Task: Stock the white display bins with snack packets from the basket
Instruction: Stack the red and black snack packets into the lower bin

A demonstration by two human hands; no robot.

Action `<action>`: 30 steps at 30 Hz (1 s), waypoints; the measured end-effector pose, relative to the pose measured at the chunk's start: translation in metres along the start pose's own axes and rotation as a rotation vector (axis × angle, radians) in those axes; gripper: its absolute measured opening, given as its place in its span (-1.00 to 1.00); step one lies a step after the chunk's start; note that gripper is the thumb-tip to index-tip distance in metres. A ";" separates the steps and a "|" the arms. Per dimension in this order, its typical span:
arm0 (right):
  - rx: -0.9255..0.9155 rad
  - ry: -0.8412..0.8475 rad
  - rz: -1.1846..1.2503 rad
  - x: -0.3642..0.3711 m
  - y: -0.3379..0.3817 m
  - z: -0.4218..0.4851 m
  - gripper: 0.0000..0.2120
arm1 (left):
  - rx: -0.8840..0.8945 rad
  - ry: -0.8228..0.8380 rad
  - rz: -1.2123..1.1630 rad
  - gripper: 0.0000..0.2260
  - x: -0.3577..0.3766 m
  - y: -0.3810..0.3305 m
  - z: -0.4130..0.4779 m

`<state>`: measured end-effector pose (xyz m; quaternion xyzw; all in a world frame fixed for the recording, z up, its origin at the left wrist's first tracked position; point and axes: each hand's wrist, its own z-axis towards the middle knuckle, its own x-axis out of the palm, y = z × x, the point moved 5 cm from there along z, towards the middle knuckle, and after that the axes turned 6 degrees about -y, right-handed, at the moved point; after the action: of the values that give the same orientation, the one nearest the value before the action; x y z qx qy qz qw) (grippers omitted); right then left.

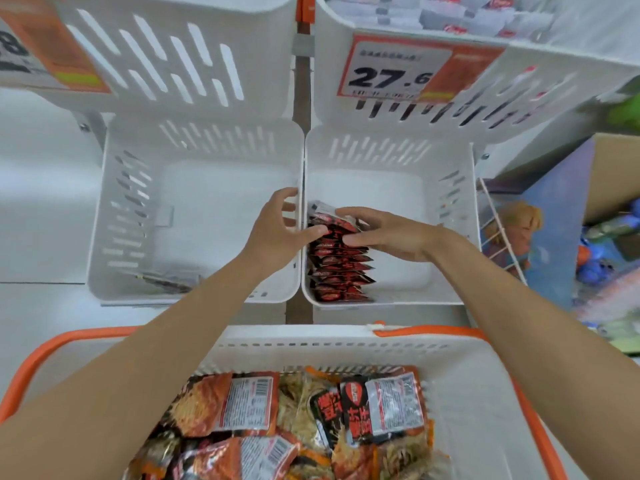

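A price card (394,69) reading 27.6 hung above; an orange card (52,46) sat upper left; a cardboard box (614,174) stood far right beside a wire rack (498,230)

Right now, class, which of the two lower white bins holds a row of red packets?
The lower right bin: red packets stand in a row along its left wall. The lower left bin has no such row.
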<state>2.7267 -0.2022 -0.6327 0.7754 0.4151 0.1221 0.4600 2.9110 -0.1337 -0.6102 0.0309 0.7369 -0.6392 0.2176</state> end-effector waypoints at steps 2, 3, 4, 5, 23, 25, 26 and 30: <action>-0.011 0.000 0.002 0.001 0.004 0.006 -0.38 | 0.012 -0.002 -0.011 -0.33 0.000 0.002 0.000; -0.008 0.018 0.011 0.000 0.005 0.008 -0.36 | 0.014 0.000 -0.014 -0.33 0.000 0.003 0.000; 0.000 0.041 0.033 -0.002 0.005 0.008 -0.35 | 0.015 0.002 -0.015 -0.33 0.001 0.004 0.000; 0.010 0.060 0.066 -0.004 0.005 0.008 -0.34 | 0.013 0.004 -0.012 -0.32 0.000 0.005 0.000; -0.004 -0.200 -0.253 0.010 0.025 -0.025 -0.18 | -0.086 -0.010 0.012 -0.40 -0.006 0.004 -0.005; -0.111 -0.381 -0.295 0.018 0.040 -0.053 -0.21 | -0.092 -0.069 0.075 -0.43 -0.014 -0.002 -0.022; -0.200 -0.486 -0.306 0.024 0.047 -0.070 -0.26 | -0.068 -0.092 0.085 -0.50 -0.018 -0.008 -0.033; -0.437 -0.755 -0.190 0.068 0.051 -0.147 -0.61 | 0.015 -0.008 0.021 -0.73 -0.030 -0.035 -0.099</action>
<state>2.7125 -0.0731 -0.5239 0.6085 0.2519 -0.1275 0.7416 2.8989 -0.0387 -0.5578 0.0375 0.7309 -0.6426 0.2271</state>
